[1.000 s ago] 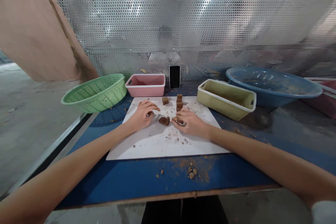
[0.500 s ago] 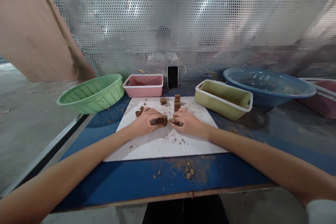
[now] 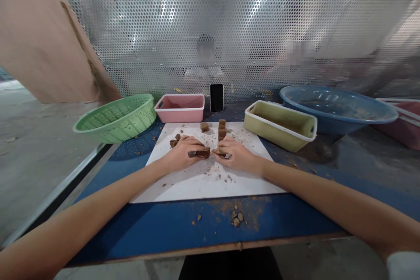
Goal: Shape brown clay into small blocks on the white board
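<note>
Pinching a brown lump (image 3: 204,153) in the left hand (image 3: 184,153), over a white board (image 3: 183,187). Pinching a thin thing (image 3: 222,154), too small to name, in the right hand (image 3: 236,155), just beside the lump. Near brown blocks (image 3: 222,133) on the board. Farther out, near a pink tub (image 3: 183,116) on the blue surface (image 3: 147,227).

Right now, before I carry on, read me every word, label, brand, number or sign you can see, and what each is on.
None: no readable text appears anywhere in this view.
The phone shows a dark screen with no legible characters.
No lettering can be made out on the pink bin, yellow-green bin, blue basin or white board.
</note>
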`<act>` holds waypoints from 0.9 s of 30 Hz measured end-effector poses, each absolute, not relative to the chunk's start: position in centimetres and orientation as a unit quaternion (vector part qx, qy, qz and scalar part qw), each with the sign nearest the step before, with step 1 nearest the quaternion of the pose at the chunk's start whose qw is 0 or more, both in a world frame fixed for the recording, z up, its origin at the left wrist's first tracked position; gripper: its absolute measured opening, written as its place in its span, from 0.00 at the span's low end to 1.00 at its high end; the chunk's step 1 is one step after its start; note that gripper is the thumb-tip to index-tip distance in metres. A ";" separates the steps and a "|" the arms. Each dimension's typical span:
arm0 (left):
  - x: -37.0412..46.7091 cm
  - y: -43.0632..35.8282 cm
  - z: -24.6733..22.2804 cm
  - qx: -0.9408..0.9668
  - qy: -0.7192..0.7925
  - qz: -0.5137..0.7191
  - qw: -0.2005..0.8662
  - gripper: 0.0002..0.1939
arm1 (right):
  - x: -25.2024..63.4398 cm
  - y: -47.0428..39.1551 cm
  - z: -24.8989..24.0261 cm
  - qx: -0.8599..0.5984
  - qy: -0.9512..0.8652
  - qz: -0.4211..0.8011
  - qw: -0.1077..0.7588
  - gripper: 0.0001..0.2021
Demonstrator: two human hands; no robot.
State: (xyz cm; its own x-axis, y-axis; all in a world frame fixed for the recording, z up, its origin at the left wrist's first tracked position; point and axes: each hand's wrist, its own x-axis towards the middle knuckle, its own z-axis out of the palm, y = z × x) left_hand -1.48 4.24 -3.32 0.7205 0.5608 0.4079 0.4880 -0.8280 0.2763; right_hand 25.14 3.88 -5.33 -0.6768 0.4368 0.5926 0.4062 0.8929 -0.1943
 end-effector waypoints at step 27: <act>-1.4 4.3 -3.5 0.920 0.276 0.269 0.074 0.12 | 25.1 3.8 -5.0 -0.244 -0.912 0.029 0.329 0.12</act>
